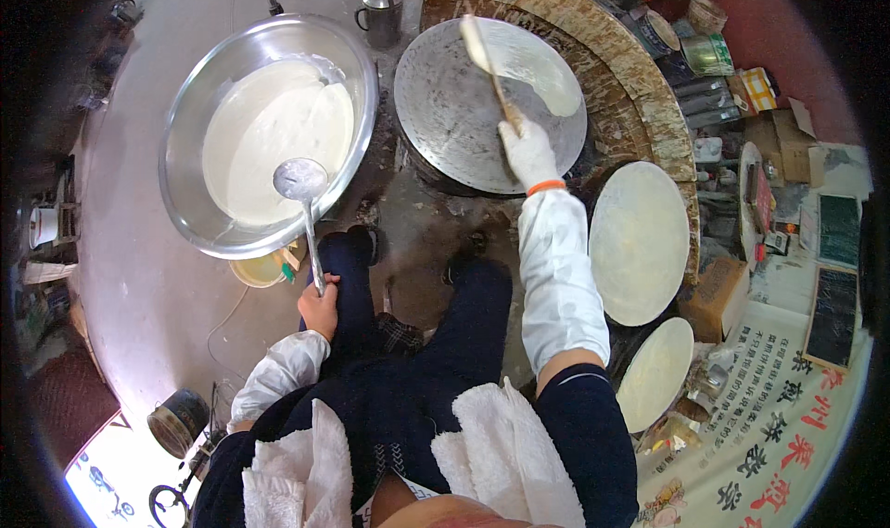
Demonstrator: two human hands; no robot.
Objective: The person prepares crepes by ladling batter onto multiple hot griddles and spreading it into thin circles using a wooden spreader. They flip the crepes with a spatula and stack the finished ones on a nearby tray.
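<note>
My right hand (531, 155), in a white glove, is closed round the wooden handle of a batter spreader (476, 46). The spreader's pale, batter-coated head lies over a round griddle (445, 111) at the upper middle. A crescent of white batter (533, 64) covers the griddle's far right part; the rest is bare grey metal. My bare left hand (319, 307) grips the long handle of a metal ladle (301, 179). The ladle's bowl, coated with batter, hangs over the near side of a large steel basin (209, 231) that holds white batter (260, 148).
Two more round griddles, each covered by a pale sheet of batter (640, 245) (654, 375), stand at my right. A curved, stained wall (640, 50) rises behind the griddles. A dark mug (380, 23) is between basin and far griddle. Cardboard boxes (718, 296) lie farther right.
</note>
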